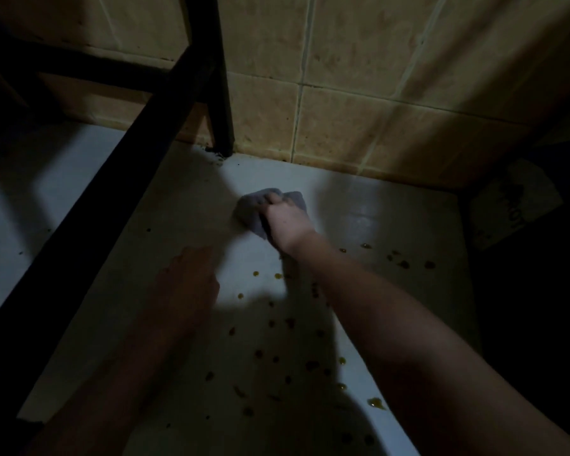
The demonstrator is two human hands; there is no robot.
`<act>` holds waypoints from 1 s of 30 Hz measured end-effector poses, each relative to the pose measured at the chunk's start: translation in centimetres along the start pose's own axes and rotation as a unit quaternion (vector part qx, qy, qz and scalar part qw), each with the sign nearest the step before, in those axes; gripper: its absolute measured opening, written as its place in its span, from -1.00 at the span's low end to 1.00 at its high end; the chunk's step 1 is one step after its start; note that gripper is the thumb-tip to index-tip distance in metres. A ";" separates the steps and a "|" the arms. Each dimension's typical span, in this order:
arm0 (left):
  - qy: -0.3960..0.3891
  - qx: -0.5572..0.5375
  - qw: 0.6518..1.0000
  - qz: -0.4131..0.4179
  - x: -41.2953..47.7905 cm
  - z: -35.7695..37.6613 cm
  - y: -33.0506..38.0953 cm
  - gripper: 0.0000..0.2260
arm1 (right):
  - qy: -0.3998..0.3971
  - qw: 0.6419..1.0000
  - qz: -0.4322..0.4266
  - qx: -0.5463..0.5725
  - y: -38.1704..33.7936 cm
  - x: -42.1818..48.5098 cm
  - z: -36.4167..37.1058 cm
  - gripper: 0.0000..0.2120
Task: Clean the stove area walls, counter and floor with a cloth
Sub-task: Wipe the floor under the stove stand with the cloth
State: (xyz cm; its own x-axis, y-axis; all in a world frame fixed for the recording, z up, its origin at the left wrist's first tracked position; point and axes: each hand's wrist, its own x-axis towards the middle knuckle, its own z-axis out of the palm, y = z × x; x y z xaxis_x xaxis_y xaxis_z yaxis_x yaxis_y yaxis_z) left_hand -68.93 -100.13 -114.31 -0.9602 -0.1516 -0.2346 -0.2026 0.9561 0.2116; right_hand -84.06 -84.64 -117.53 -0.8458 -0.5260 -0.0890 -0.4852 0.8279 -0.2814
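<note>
- I count one cloth (260, 205), far middle.
- Two hands: left hand (186, 281) nearer, right hand (285, 222) farther.
- One black frame (191, 77), far left.
- One carton (514, 205), far right.
- Amber drops (375, 403): dozens, too many for me to count.

Black frame leg (222, 93) blocks the wall (375, 93) corner.

right hand (285, 222): arm stretched forward, fingers (272, 197) curled on grey crumpled cloth (249, 207) | left hand (186, 279): in shadow, fingers loosely extended

The pale object (515, 205) at the right edge bears dark letters, perhaps "MOT", too dim to read surely.
</note>
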 end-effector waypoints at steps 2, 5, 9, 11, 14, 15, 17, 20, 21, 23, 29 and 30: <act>-0.007 -0.041 0.999 0.008 -0.4 -0.1 1.1 -0.65 | -0.002 0.999 0.032 -0.003 2.2 -0.8 -0.4 -0.66; 0.013 -0.089 0.995 0.043 -1.3 0.1 2.6 -0.65 | 0.046 0.995 0.087 0.024 5.8 -3.3 -1.3 -0.71; 0.048 -0.076 0.993 0.071 -1.9 0.2 3.5 -0.66 | 0.034 0.986 0.162 0.018 11.0 -7.5 -2.2 -0.73; 0.055 -0.082 0.992 0.081 -2.3 0.1 3.8 -0.66 | 0.051 0.977 0.207 0.005 12.6 -10.0 -2.9 -0.68; 0.052 -0.066 0.992 0.098 -3.4 0.4 4.0 -0.67 | 0.068 0.965 0.251 -0.030 14.8 -14.3 -3.2 -0.64; 0.050 -0.065 0.992 0.093 -3.6 0.5 4.0 -0.68 | 0.071 0.959 0.272 -0.033 15.3 -15.7 -3.1 -0.66; 0.052 -0.071 0.992 0.090 -4.1 0.5 4.0 -0.68 | 0.100 0.943 0.318 -0.016 15.4 -17.2 -2.5 -0.65; 0.044 -0.077 0.992 0.087 -4.5 0.4 3.7 -0.67 | 0.101 0.903 0.416 -0.018 13.4 -16.5 -1.8 -0.64; 0.042 -0.079 0.993 0.082 -4.8 0.4 3.3 -0.67 | 0.100 0.894 0.436 -0.021 12.3 -15.7 -1.6 -0.65; 0.037 -0.078 0.994 0.067 -5.4 0.4 2.5 -0.67 | 0.095 0.899 0.427 -0.018 9.6 -14.0 -1.3 -0.65; 0.014 -0.050 0.997 0.050 -5.8 0.2 1.2 -0.68 | 0.044 0.964 0.261 0.023 1.6 -8.8 0.0 -0.65; 0.010 -0.051 0.997 0.048 -5.8 0.2 1.1 -0.68 | 0.027 0.972 0.232 0.018 0.3 -8.3 0.0 -0.64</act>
State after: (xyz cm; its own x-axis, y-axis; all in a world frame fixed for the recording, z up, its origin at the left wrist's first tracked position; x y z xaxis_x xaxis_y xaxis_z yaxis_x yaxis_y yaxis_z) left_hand -63.53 -98.17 -112.87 -0.9795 -0.0661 -0.1901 -0.1268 0.9360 0.3282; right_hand -77.21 -80.05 -116.90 -0.9824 -0.0869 -0.1651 -0.0422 0.9655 -0.2571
